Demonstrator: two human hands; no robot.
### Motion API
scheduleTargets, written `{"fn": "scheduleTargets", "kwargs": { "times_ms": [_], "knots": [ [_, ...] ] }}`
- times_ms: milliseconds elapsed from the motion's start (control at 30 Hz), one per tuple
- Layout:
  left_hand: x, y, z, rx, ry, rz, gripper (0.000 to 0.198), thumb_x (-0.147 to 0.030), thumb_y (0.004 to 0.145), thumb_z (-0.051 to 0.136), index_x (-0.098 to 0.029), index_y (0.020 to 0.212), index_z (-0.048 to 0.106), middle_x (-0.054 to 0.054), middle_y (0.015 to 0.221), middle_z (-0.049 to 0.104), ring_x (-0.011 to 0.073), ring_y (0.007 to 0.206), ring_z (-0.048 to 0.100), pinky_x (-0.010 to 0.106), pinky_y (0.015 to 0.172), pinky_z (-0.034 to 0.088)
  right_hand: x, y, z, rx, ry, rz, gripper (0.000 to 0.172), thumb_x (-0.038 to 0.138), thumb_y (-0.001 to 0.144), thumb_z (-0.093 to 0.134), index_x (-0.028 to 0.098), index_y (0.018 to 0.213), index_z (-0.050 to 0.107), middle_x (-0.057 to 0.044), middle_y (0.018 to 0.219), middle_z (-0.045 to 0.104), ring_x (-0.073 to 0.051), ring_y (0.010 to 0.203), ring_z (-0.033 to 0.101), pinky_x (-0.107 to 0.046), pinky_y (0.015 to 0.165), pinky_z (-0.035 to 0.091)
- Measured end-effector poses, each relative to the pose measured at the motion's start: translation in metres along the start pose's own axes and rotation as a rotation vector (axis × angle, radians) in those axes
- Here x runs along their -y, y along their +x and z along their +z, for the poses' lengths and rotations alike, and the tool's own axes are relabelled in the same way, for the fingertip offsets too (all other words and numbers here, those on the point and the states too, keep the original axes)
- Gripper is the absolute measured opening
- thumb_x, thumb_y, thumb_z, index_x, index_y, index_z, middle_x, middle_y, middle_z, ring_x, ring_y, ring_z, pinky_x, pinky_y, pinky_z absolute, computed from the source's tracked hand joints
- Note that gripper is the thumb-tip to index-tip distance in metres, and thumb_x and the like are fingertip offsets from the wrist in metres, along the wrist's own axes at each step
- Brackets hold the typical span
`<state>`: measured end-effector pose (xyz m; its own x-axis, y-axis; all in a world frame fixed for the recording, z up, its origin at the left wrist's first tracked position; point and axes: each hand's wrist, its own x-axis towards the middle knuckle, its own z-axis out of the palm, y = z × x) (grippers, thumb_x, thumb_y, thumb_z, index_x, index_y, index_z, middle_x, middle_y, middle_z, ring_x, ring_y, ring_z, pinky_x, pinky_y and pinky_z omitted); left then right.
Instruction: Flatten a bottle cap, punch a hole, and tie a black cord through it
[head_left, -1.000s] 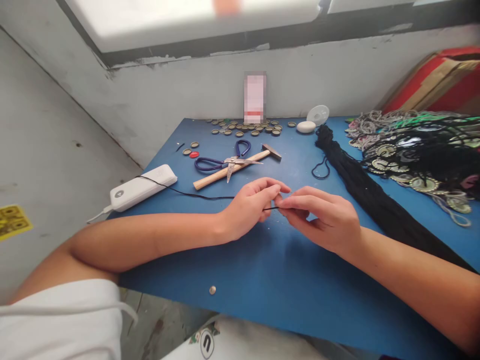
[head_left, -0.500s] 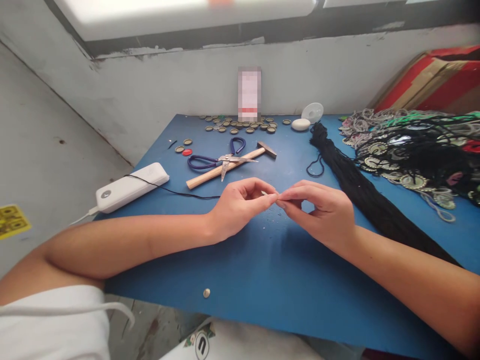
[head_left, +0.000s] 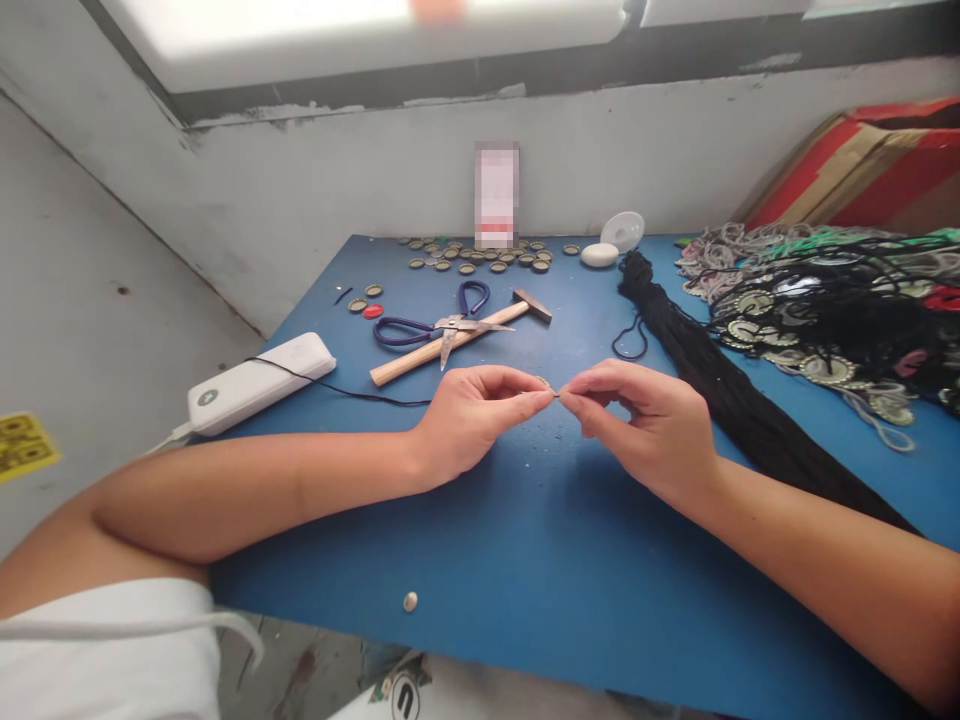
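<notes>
My left hand [head_left: 480, 415] is closed in a pinch above the blue table. A thin black cord [head_left: 375, 398] runs across the tabletop and passes behind it. At its fingertips shows the edge of a small pale piece, mostly hidden, maybe a bottle cap. Facing it, my right hand [head_left: 641, 415] pinches thumb to forefinger, fingertips almost touching those of the left. A short dark bit of what looks like the cord spans the narrow gap between them. Beyond the hands lie blue-handled scissors [head_left: 405, 331], spread across the wooden handle of a hammer [head_left: 420, 358].
Over a white power bank [head_left: 262, 383] lies the cord's far part. Several bottle caps [head_left: 498, 267] and a phone-like blurred panel [head_left: 496, 195] are at the back. A black cord bundle [head_left: 697, 370] and tangled corded caps [head_left: 825, 370] fill the right. One small round piece [head_left: 410, 601] lies near the front edge.
The fingertips have parted slightly, so a short dark bit now shows between them. My right fingers have turned a little. The whole view has shifted slightly.
</notes>
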<state>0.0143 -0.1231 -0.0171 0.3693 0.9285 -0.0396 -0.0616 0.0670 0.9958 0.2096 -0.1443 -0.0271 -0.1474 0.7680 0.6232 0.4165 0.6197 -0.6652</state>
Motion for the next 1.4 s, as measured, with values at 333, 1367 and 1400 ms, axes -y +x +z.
{"fn": "scheduleTargets", "kwargs": {
  "times_ms": [333,1367,1400],
  "knots": [
    [0.0,0.004,0.0,-0.04,0.006,-0.027,0.031,-0.044,0.073,0.09,-0.016,0.078,0.077,0.002,0.075,0.07,0.0109,0.068,0.056,0.026,0.065,0.046,-0.007,-0.003,0.003,-0.063,0.029,-0.103,0.027,0.015,0.084,0.072,0.028,0.108,0.067,-0.003,0.104,0.071,-0.013,0.069,0.069,-0.032,0.064,0.061],
    [0.004,0.012,0.0,0.099,0.021,-0.094,0.04,-0.048,0.072,0.09,-0.015,0.086,0.074,0.001,0.076,0.068,0.0097,0.067,0.052,0.024,0.063,0.039,-0.007,-0.002,0.007,0.052,0.101,0.11,0.012,0.018,0.093,0.064,0.025,0.099,0.072,0.001,0.08,0.075,-0.009,0.056,0.063,-0.022,0.051,0.053],
    [0.004,0.012,0.0,0.108,0.011,-0.105,0.04,-0.047,0.071,0.091,-0.015,0.087,0.074,0.001,0.076,0.068,0.0095,0.067,0.052,0.024,0.063,0.038,-0.006,-0.002,0.008,0.051,0.112,0.12,0.012,0.017,0.093,0.063,0.025,0.097,0.072,0.002,0.078,0.075,-0.008,0.053,0.06,-0.022,0.048,0.051]
  ]
}}
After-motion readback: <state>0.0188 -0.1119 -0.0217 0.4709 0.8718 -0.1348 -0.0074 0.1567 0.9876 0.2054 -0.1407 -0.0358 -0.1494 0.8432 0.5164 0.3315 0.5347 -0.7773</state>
